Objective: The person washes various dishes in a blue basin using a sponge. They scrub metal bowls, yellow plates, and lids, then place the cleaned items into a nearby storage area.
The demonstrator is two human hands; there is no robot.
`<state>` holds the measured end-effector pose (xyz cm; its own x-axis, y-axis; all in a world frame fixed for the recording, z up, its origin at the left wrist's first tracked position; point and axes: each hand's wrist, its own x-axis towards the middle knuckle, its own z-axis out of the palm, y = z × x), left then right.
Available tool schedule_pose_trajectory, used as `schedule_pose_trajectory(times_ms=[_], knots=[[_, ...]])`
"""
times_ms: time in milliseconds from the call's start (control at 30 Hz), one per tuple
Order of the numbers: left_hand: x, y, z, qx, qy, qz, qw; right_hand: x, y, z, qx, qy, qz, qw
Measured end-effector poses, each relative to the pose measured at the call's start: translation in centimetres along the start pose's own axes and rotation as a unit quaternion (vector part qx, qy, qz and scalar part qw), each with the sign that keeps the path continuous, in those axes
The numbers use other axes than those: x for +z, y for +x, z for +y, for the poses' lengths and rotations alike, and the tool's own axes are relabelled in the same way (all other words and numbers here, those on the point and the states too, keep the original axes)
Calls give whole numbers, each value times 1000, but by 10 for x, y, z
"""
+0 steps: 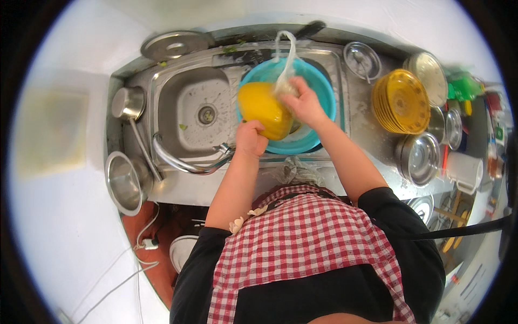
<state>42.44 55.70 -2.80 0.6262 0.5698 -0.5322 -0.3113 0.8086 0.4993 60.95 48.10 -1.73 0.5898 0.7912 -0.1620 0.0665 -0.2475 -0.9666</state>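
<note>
My left hand (251,138) grips the lower rim of a glossy yellow bowl (263,106), tilted with its outer side towards me. A blurred pale scrubber (285,88) is in my right hand (303,101), pressed against the bowl's right side. From it a white strip (290,52) loops up and away. Both hands are over a turquoise plastic basin (327,117) standing in the right part of the steel sink. Something in the basin beneath the bowl is mostly hidden.
The left sink bowl (170,109) has wet scraps by its drain. A chrome faucet (190,165) curves along its near edge. Stacked yellow plates (406,101), steel bowls (423,158) and a white pitcher (465,170) stand right. A saucepan (128,103) and steel basin (123,184) stand left.
</note>
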Motion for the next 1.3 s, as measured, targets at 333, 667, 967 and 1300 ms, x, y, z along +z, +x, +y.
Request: schedule_pose_trajectory(times_ms=[333, 667, 967, 1300], knots=[[27, 39, -41, 5, 335, -29, 942, -27, 1, 9, 5, -329, 118, 937], [-18, 86, -53, -30, 464, 41, 884, 10, 10, 63, 276, -334, -20, 901], [-5, 120, -59, -92, 392, 206, 892, -33, -74, -29, -244, -434, 241, 833], [-32, 158, -56, -65, 913, 47, 400, -128, -111, -58, 67, 526, 470, 706]])
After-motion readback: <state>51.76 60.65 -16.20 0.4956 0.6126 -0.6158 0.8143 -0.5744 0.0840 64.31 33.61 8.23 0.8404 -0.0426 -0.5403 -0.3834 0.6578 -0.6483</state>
